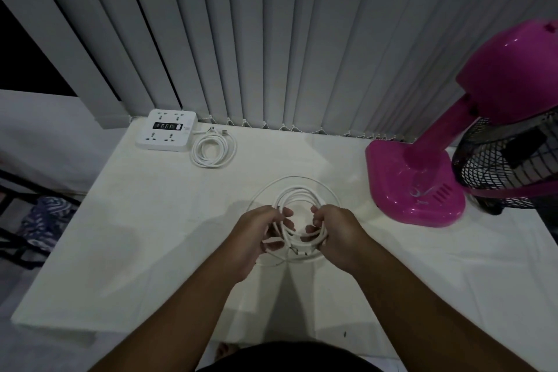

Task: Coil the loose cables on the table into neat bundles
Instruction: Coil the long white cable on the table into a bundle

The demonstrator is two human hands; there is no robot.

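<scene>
**Hands both closed on one thin white cable [297, 190]**

Blue-patterned fabric [45, 220] lies at the far left, below the edge of the white worktop [136, 235]; it is too dim to say what it is. At the worktop's back left corner lies a white square power strip [166, 130]. Just to its right is a white coiled cable [213, 150], already wound into a small round bundle with its plug ends pointing towards the blinds.

Near the middle of the worktop, the left hand [259, 238] has its fingers curled round the left side of the thin white cable's loops, with the thumb on top. The loops stand between the two hands as a small ring of several turns. One wider, looser turn arcs round beyond them, and I cannot tell whether it rests on the worktop. The right hand [338, 235] grips the ring's right side, fingers tucked in through the loops. Both palms cover the lower part of the bundle. A small darker piece shows between the wrists, perhaps a connector, but it is too blurred to be sure.

To the right stands a pink plastic desk fan [416, 187], its base on the worktop and its black wire cage cut off by the frame's right edge. Grey vertical blinds [271, 39] fill the background.
</scene>
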